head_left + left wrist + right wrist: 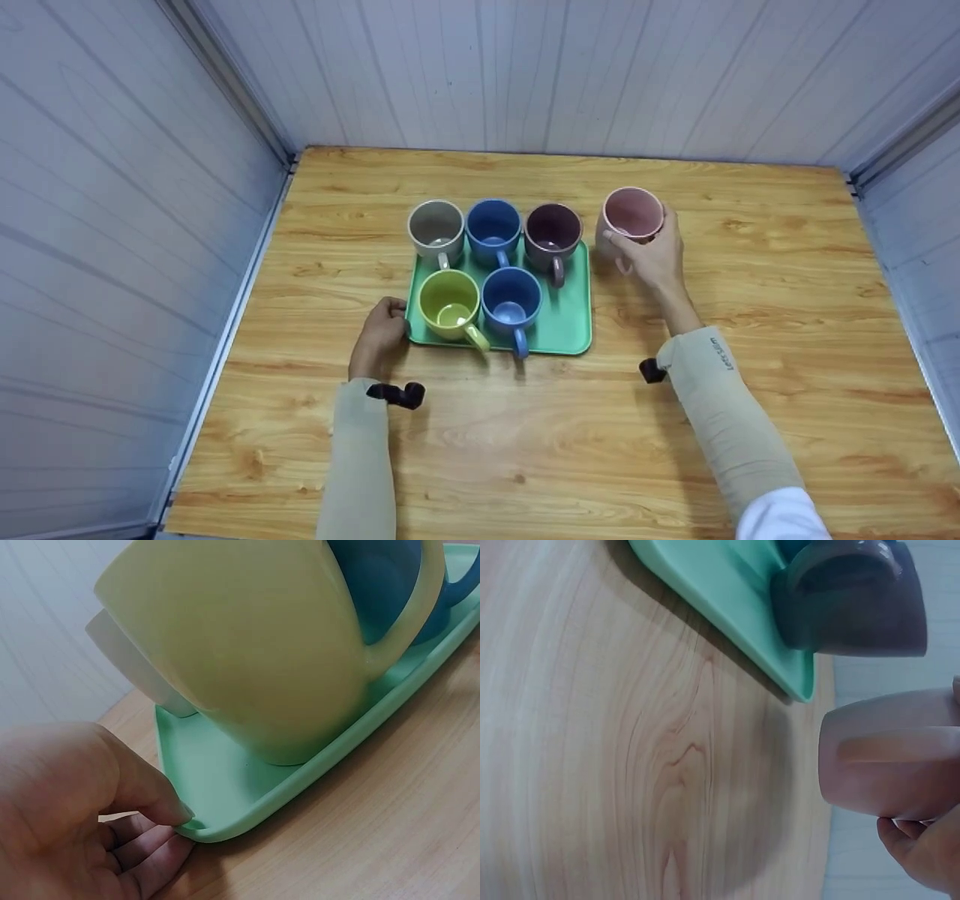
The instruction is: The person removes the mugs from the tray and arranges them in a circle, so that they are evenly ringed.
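My right hand point(658, 259) grips a pink mug point(632, 210) by its rim and side, to the right of a green tray point(571, 319). In the right wrist view the pink mug point(885, 754) is off the table, its shadow on the wood. At the tray's near left corner, my left hand point(381, 330) pinches the edge between thumb and fingers. On the tray's back row stand a grey mug point(436, 221), a blue mug point(493, 219) and a maroon mug point(553, 225). The front row has a yellow mug point(448, 296) and another blue mug point(511, 292).
The tray lies on a wood-grain table point(480, 465). Pale panel walls rise at the back point(510, 75), left point(97, 247) and right. The tray's front right part is bare green, beside the front blue mug.
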### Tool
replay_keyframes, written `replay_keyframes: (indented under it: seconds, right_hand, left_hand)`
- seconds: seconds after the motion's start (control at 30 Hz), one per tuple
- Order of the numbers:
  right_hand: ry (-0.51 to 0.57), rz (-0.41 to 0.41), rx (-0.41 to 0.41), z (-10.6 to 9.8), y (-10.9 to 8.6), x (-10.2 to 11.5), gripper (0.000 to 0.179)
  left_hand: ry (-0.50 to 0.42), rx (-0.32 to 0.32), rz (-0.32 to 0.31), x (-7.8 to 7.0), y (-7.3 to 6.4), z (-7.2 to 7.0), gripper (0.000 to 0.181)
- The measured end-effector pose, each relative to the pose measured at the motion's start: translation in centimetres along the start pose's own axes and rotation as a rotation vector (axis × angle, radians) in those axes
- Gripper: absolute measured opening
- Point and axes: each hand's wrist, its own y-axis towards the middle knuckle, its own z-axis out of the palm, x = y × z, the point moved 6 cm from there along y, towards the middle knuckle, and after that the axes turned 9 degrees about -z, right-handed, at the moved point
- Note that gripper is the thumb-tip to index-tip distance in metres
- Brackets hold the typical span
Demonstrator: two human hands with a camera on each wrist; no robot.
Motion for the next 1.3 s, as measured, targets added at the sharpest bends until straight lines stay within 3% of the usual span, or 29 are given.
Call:
replay_keyframes:
  seconds: [0.43,0.7,0.83,1.07,1.3]
  right_hand:
    - [0.011,0.043,-0.011,0.6,1.4,-2.1,0.094]
    - [-0.003,0.027,-0.023,0.7,1.8,-2.6,0.093]
    - [-0.035,0.014,-0.019,0.5,2.1,-2.7,0.096]
    - [-0.062,0.049,-0.012,0.3,2.4,-3.2,0.096]
    - [-0.045,0.062,-0.005,0.4,2.4,-3.5,0.095]
  left_hand:
    - [-0.068,0.002,-0.009,0.2,0.0,0.0,0.038]
    - [-0.045,0.017,0.019,0.2,0.1,0.2,0.037]
    - [-0.011,-0.010,0.038,0.1,0.2,0.1,0.036]
    - [-0.078,-0.003,0.019,0.2,0.2,0.2,0.041]
    - [-0.054,-0.021,0.023,0.1,0.1,0.0,0.043]
